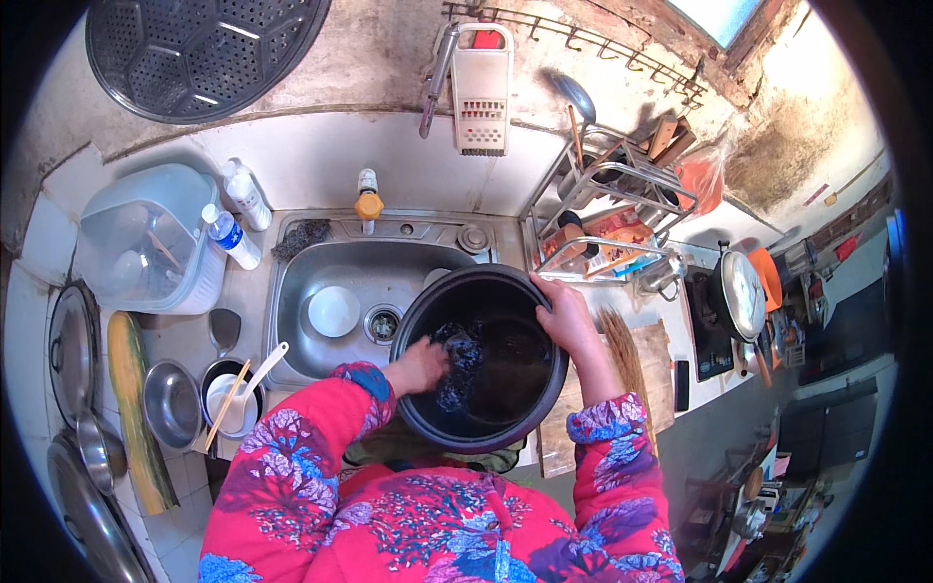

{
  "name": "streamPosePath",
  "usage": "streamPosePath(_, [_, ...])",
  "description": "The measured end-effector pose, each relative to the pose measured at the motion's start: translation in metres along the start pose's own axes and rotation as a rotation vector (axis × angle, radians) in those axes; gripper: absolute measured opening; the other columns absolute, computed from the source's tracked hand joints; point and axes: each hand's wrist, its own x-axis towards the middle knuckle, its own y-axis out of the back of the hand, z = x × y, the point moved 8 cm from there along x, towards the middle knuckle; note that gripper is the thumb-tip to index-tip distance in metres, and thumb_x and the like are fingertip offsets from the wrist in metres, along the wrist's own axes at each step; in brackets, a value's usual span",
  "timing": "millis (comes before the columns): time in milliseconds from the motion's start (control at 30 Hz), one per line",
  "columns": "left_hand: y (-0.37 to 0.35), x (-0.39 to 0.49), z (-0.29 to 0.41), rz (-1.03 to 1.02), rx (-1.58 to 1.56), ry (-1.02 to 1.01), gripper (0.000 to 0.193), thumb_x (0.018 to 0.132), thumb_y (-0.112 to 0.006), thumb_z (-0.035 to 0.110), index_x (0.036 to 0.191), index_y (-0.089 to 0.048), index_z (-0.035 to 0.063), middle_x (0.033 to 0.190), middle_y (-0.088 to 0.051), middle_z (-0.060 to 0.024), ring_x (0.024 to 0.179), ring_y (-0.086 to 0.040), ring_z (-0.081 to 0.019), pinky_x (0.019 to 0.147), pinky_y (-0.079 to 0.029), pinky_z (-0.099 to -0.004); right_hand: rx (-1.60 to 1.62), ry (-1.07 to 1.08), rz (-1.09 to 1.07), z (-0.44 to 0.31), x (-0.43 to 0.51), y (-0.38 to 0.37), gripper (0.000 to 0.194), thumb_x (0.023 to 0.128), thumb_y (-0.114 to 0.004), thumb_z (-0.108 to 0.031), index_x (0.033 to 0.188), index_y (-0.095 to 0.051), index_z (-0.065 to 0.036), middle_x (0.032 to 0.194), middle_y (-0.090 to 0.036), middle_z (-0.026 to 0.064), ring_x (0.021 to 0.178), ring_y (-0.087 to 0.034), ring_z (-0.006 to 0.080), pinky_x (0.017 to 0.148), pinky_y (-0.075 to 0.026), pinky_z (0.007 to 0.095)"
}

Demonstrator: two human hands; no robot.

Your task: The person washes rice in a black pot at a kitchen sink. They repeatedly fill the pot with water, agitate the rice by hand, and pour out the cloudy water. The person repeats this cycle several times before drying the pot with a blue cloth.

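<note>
A large dark pot [514,364] is tilted over the front right of the steel sink [306,280], and my right hand [567,312] grips its rim at the upper right. Inside the pot, at its left, is my left hand [423,366], its fingers blurred. Beside those fingers lies a glinting, rippled dark patch [458,364]; I cannot tell whether it is stirred water or a scouring pad. A white bowl [334,311] sits in the sink, left of the drain [382,323]. Behind the basin stands a tap with a yellow handle [369,206].
Left of the sink are a long squash [138,408], a steel bowl [173,404], a lidded plastic bin [193,280] and bottles. A dark scrubber [302,240] rests on the sink's back corner. To the right are a metal rack [605,244], a straw brush [623,350] and a wooden board [652,372].
</note>
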Motion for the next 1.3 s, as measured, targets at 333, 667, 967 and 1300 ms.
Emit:
streamPosePath(333, [0.032, -0.032, -0.108, 0.741, -0.786, 0.65, 0.041, 0.092, -0.057, 0.035, 0.121, -0.051, 0.0071, 0.088, -0.065, -0.0244, 0.084, -0.062, -0.0448, 0.076, -0.048, -0.0485, 0.245, -0.1, 0.03, 0.035, 0.0, -0.001, 0.053, 0.072, -0.067, -0.011, 0.124, -0.059, -0.004, 0.111, -0.064, 0.0229, 0.103, -0.063, 0.0347, 0.092, -0.048, 0.0394])
streamPosePath(667, [-0.025, -0.072, -0.115, 0.822, -0.921, 0.96, 0.034, 0.084, -0.053, 0.017, 0.116, -0.055, 0.0043, 0.09, -0.064, -0.0268, 0.087, -0.062, -0.0448, 0.079, -0.047, -0.0508, 0.414, -0.382, 0.404, 0.067, -0.099, -0.048, 0.067, 0.069, -0.07, -0.012, 0.129, -0.045, 0.004, 0.107, -0.061, 0.0216, 0.101, -0.06, 0.0323, 0.091, -0.046, 0.0389])
streamPosePath(967, [-0.033, -0.095, -0.063, 0.772, -1.185, 1.011, 0.057, 0.068, -0.063, 0.009, 0.121, -0.044, -0.0017, 0.095, -0.064, -0.0229, 0.093, -0.064, -0.0375, 0.084, -0.048, -0.0409, 0.5, -0.192, 0.353, 0.024, -0.097, -0.007, 0.082, 0.068, -0.055, 0.001, 0.146, -0.031, -0.004, 0.128, -0.055, 0.0236, 0.114, -0.058, 0.0304, 0.096, -0.044, 0.0344])
streamPosePath(1300, [-0.016, -0.054, -0.095, 0.904, -1.047, 0.763, 0.037, 0.075, -0.061, 0.017, 0.108, -0.055, 0.0003, 0.091, -0.067, -0.0202, 0.087, -0.065, -0.0363, 0.077, -0.05, -0.0416, 0.391, -0.073, 0.06, -0.01, -0.075, 0.02, 0.084, 0.068, -0.051, 0.003, 0.148, -0.029, -0.015, 0.128, -0.054, 0.0249, 0.117, -0.056, 0.0374, 0.097, -0.044, 0.0373])
